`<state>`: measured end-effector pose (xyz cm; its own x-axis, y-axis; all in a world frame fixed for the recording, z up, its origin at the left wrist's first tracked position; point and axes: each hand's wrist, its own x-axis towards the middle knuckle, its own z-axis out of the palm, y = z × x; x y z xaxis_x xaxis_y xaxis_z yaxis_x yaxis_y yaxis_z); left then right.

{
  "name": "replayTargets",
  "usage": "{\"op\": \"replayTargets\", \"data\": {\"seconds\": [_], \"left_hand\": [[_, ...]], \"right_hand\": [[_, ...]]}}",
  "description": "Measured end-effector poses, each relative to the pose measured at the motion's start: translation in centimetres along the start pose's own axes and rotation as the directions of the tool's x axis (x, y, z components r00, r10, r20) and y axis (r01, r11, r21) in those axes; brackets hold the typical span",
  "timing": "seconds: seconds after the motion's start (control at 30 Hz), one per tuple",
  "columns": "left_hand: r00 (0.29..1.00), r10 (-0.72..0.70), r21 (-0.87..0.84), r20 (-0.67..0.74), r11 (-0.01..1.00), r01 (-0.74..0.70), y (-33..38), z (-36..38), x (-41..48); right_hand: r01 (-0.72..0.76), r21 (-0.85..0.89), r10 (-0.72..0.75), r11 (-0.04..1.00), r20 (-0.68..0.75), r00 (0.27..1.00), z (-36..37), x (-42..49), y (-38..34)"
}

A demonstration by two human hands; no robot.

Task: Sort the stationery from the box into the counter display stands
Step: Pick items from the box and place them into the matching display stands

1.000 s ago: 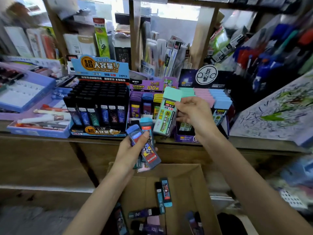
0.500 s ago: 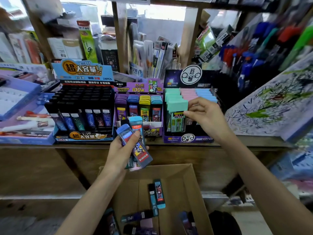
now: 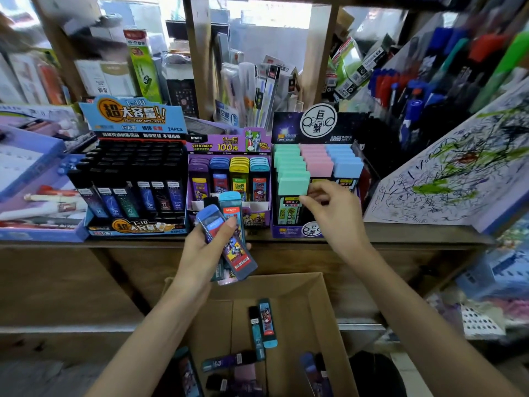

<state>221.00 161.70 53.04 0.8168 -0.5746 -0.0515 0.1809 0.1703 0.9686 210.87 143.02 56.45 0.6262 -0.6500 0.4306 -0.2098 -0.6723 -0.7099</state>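
The wooden counter [image 3: 415, 232] runs across in front of you, and at its right end a scribble-covered test pad [image 3: 458, 181] leans up at a slant. Below the counter's front edge, between your forearms, the cardboard box [image 3: 323, 325] stands open with several loose lead cases [image 3: 267, 322] lying on its floor. Three display stands sit side by side along the front edge. The black-case stand [image 3: 131, 116] with the blue header is on the left and the purple stand [image 3: 226, 144] with four coloured columns is in the middle. Just right of it is the dark stand [image 3: 286, 127], holding mint, pink and pale blue columns. Your left hand [image 3: 200, 253] is raised over the box's far rim, in front of the purple stand. Its fingers are wrapped round a bundle of lead cases [image 3: 229, 247], thumb across the blue-capped one on top. Your right hand [image 3: 335, 216] reaches to the front of the dark stand. Its thumb and curled fingers pinch the right edge of a mint-capped lead case [image 3: 293, 183]. That case stands upright in the front slot of the mint column, at the stand's left side. Its cap sits a little higher than the caps behind it.
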Motion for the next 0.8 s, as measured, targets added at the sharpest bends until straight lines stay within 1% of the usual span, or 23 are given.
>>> {"op": "replayTargets", "data": {"seconds": [0.1,0.17,0.23,0.27,0.3,0.33,0.37,0.43,0.47,0.5,0.57,0.67,0.73,0.8], "left_hand": [[1.0,0.006,0.006,0.007,1.0,-0.006,0.1,0.2,-0.1],[1.0,0.013,0.006,0.018,1.0,-0.013,0.2,0.5,-0.3],[0.999,0.018,-0.006,0.043,1.0,-0.018,0.4,0.7,-0.6],[0.998,0.021,-0.007,0.056,1.0,-0.021,0.4,0.8,-0.7],[0.997,0.024,-0.002,0.068,1.0,-0.024,0.5,0.9,-0.8],[0.996,0.028,0.007,0.08,1.0,-0.029,0.5,0.9,-0.9],[0.995,0.037,0.02,0.091,0.999,-0.039,0.6,1.0,-1.1],[0.993,0.066,0.055,0.102,0.996,-0.072,0.6,1.1,-1.3],[0.992,0.077,0.065,0.102,0.994,-0.084,0.6,1.0,-1.4],[0.991,0.082,0.068,0.104,0.994,-0.089,0.6,0.9,-1.5],[0.99,0.087,0.067,0.115,0.993,-0.095,0.7,0.5,-1.7],[0.988,0.086,0.057,0.126,0.994,-0.093,1.0,-0.2,-1.8],[0.991,0.085,0.035,0.105,0.995,-0.089,1.3,-0.8,-1.7],[0.994,0.082,0.028,0.075,0.996,-0.085,1.5,-1.4,-1.4]], "right_hand": [[0.001,-0.092,-0.002,0.996,-0.01,1.0,-0.1,0.2,-0.5],[-0.002,-0.2,0.003,0.98,0.003,1.0,-0.3,0.1,-0.7],[0.042,-0.318,-0.062,0.947,-0.05,0.997,-0.4,-0.8,-1.1],[0.084,-0.319,-0.114,0.944,-0.077,0.991,-0.3,-1.5,-1.4],[0.12,-0.27,-0.144,0.955,-0.072,0.987,-0.2,-2.2,-1.7],[0.129,-0.163,-0.136,0.978,-0.031,0.99,0.0,-2.8,-2.2],[0.094,-0.026,-0.093,0.995,0.045,0.995,0.3,-3.3,-2.8],[-0.072,0.2,0.021,0.977,0.247,0.969,1.3,-3.8,-4.1],[-0.146,0.264,0.056,0.953,0.321,0.945,1.8,-3.7,-4.6],[-0.194,0.306,0.073,0.932,0.366,0.928,2.3,-3.6,-5.1],[-0.245,0.348,0.09,0.905,0.405,0.91,3.2,-3.1,-6.0],[-0.281,0.35,0.111,0.893,0.434,0.894,3.8,-2.0,-7.3],[-0.281,0.364,0.11,0.888,0.425,0.898,3.5,-1.0,-8.0],[-0.275,0.403,0.113,0.873,0.382,0.917,2.8,0.0,-8.7]]}}
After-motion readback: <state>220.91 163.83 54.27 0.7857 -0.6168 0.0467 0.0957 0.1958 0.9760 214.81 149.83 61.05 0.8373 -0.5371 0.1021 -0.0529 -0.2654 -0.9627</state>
